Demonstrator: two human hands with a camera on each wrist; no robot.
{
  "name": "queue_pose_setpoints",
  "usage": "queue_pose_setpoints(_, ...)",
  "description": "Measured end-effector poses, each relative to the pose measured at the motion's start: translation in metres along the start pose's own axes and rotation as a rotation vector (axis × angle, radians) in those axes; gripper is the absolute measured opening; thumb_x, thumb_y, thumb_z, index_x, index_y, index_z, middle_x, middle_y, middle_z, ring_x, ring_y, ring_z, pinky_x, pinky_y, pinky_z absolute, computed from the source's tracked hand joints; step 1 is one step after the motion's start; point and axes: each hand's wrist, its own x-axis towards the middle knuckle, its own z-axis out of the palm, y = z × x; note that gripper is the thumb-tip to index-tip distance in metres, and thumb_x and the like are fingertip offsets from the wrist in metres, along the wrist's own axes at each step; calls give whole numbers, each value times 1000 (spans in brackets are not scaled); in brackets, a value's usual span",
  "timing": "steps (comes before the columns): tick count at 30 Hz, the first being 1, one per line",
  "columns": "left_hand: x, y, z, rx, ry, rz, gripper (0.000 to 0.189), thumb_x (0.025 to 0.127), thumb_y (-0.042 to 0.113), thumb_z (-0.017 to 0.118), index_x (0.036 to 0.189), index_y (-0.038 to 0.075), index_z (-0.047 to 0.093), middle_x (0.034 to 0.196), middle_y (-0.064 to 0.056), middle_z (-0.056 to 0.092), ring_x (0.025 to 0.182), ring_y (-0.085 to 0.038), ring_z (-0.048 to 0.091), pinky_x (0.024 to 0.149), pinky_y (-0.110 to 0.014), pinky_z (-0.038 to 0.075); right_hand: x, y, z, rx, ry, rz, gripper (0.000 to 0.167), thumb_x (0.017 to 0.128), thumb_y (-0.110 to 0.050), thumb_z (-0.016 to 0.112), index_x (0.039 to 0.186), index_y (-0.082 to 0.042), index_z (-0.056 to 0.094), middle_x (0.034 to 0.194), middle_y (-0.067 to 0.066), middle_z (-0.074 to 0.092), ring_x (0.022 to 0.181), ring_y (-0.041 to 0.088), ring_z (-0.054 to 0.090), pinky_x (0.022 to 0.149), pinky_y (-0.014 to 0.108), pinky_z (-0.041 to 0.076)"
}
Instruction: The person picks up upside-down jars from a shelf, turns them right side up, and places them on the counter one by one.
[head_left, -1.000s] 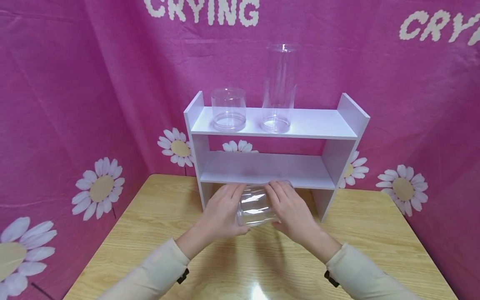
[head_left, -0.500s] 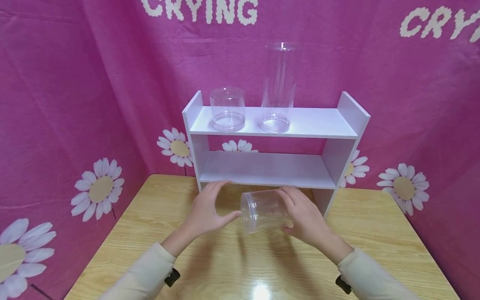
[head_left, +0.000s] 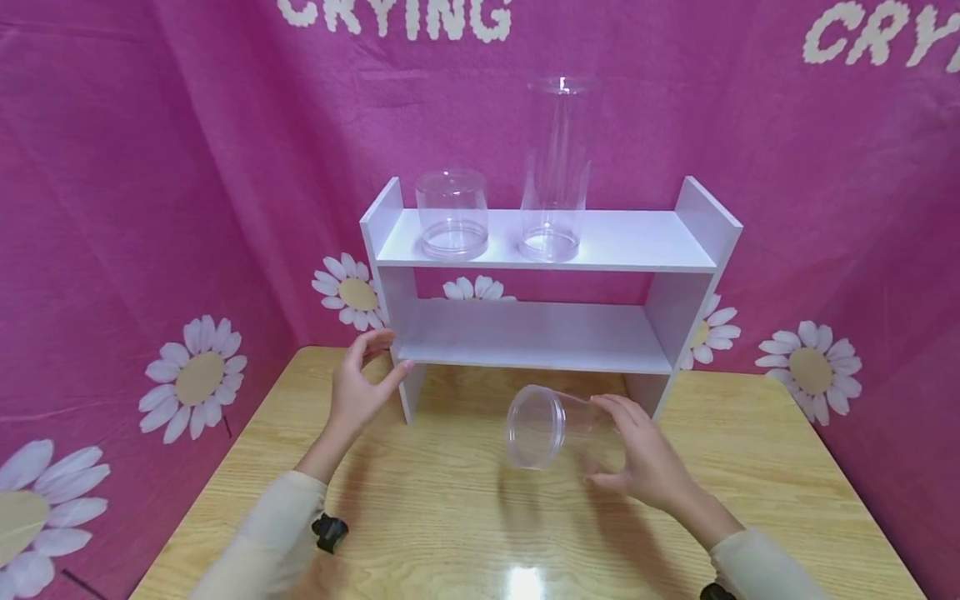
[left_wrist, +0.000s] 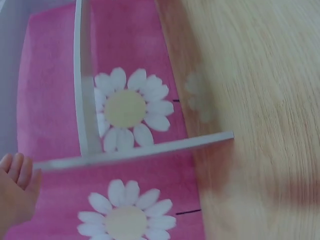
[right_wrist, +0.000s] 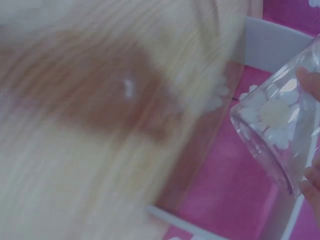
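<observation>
My right hand [head_left: 651,462] grips a clear round jar [head_left: 534,427] by its right end and holds it sideways above the table, one round end turned to the left. In the right wrist view the jar [right_wrist: 270,120] is tilted, with fingers [right_wrist: 311,82] at its side. My left hand [head_left: 358,396] is apart from the jar, thumb and fingers spread, right at the left side panel of the white shelf [head_left: 540,337]. The left wrist view shows this hand [left_wrist: 17,195] at its left edge, overlapping the end of the panel.
A short clear jar [head_left: 452,212] and a tall clear jar [head_left: 557,167] stand upright on the shelf's top board. Beneath the shelf is a wooden table [head_left: 450,517]. A pink cloth [head_left: 247,125] with daisies hangs behind and at both sides.
My left hand has let go of the jar and moved left and up to the shelf's side panel. My right hand has carried the jar rightward, turning its round end toward the camera.
</observation>
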Motion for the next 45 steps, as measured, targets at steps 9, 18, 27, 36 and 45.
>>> queue_pose_setpoints(9, 22, -17, -5, -205, 103, -142, 40, 83, -4, 69, 120, -10, 54, 118, -29, 59, 95, -3, 60, 94, -16, 51, -29, 20, 6, 80, 55, 72, 101, 43, -21, 97, 131, 0, 50, 127, 11, 57, 116, 26, 53, 104, 1, 24)
queue_pose_setpoints(18, 38, -31, -2, -280, 86, -289, 38, 86, -3, 65, 122, -9, 55, 105, -4, 65, 89, 3, 60, 84, -7, 51, -48, 35, 13, 213, 99, 140, 94, 45, -19, 96, 126, 2, 54, 113, 11, 63, 105, 7, 57, 93, 5, 42)
queue_pose_setpoints(27, 44, -36, -2, -262, 79, -383, 33, 89, 6, 65, 118, -8, 59, 82, 27, 61, 87, 7, 57, 80, -6, 49, -66, 46, 19, 420, 80, 317, 88, 53, -10, 92, 130, 4, 50, 121, 10, 57, 109, -22, 40, 97, -3, 32)
queue_pose_setpoints(36, 46, -40, -4, -285, 66, -405, 33, 90, 8, 63, 118, -9, 59, 79, 28, 62, 83, 8, 58, 79, -6, 49, -74, 52, 22, 515, 12, 441, 82, 61, -8, 89, 131, 4, 47, 121, 7, 54, 111, -17, 46, 94, 2, 42)
queue_pose_setpoints(45, 48, -47, -4, -300, 62, -394, 27, 88, 5, 65, 113, -7, 61, 78, 26, 63, 81, 6, 58, 78, -8, 50, -74, 61, 17, 473, -90, 504, 84, 65, -14, 88, 133, 1, 43, 129, 24, 58, 111, -12, 50, 93, 12, 50)
